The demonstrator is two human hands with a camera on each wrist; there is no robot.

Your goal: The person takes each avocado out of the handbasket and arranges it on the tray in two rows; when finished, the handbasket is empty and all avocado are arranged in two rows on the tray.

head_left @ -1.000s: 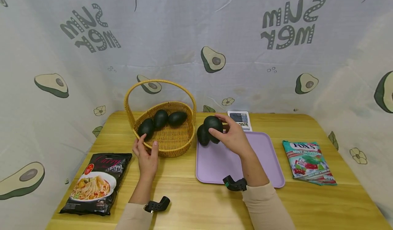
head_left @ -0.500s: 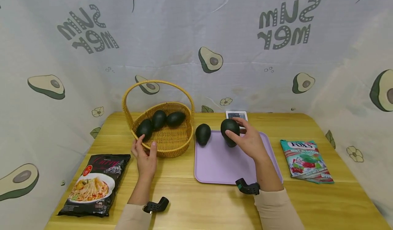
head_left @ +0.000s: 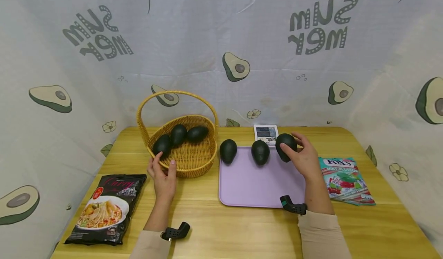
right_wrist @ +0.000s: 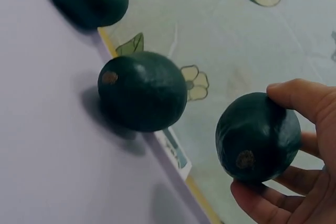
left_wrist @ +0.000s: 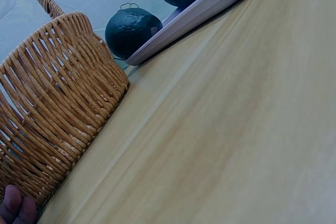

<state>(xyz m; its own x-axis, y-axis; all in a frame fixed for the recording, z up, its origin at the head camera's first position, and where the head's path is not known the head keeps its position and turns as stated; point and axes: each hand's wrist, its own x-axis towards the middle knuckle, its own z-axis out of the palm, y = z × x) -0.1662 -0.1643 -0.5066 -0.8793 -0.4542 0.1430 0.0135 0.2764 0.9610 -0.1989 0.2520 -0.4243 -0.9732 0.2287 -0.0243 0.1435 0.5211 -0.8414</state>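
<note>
Avocado (head_left: 284,148) in right grip (head_left: 306,160) points front-to-back, narrow end nearer.

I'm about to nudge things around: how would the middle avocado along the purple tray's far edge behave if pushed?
The middle avocado would probably roll or rock, given its rounded, egg-like body. Its glossy skin suggests it might be slippery. It would likely keep its shape, as the visible surface looks full and undented.

The right hand (head_left: 305,158) grips an avocado (head_left: 284,146) at the tray's (head_left: 256,186) far right corner; two avocados (head_left: 260,152) line its far edge. The left hand (head_left: 164,180) touches the basket (head_left: 194,173).
</note>
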